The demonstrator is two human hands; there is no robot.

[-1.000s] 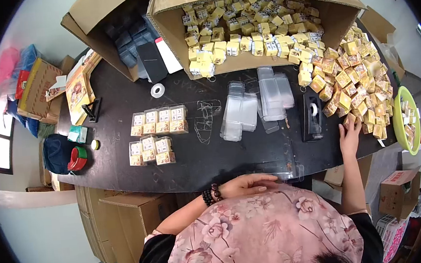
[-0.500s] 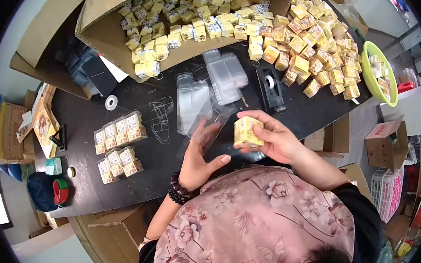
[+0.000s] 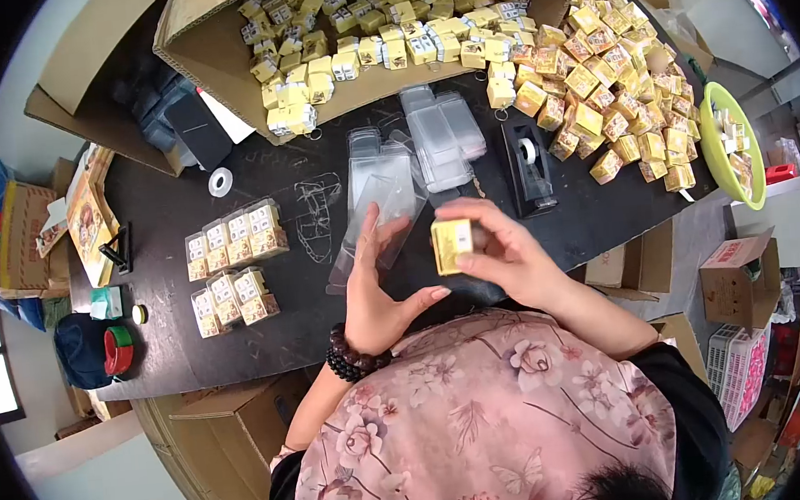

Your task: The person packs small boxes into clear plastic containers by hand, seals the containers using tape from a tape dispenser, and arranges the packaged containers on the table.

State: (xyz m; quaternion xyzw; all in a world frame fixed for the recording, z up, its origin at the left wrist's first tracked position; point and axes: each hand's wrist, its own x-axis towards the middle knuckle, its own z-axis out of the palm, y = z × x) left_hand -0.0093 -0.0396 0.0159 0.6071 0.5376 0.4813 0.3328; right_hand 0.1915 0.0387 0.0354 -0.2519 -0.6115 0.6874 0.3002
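My right hand (image 3: pixel 510 258) grips a small yellow box (image 3: pixel 452 248) between thumb and fingers, with a white patch on its face turned toward me. To its left, my left hand (image 3: pixel 378 299) is open, thumb spread away from the raised fingers, and nothing shows in its grasp. Behind those fingers lie flat clear plastic sleeves (image 3: pixel 381 187); whether a fingertip touches one I cannot tell. Farther back is a second stack of clear sleeves (image 3: pixel 444 138). On the left stand two rows of yellow boxes in clear packs (image 3: pixel 235 235).
A large carton (image 3: pixel 208 77) full of small yellow boxes lies open at the back. A loose heap of similar boxes (image 3: pixel 608 93) sits at right beside a green basket (image 3: pixel 754 186). A black tape dispenser (image 3: pixel 528 183) and a tape roll (image 3: pixel 220 182) rest on the dark table.
The yellow box has been turned in my right hand, so its white patch now faces me. My left hand remains open, fingers more upright. The whole view has shifted slightly.
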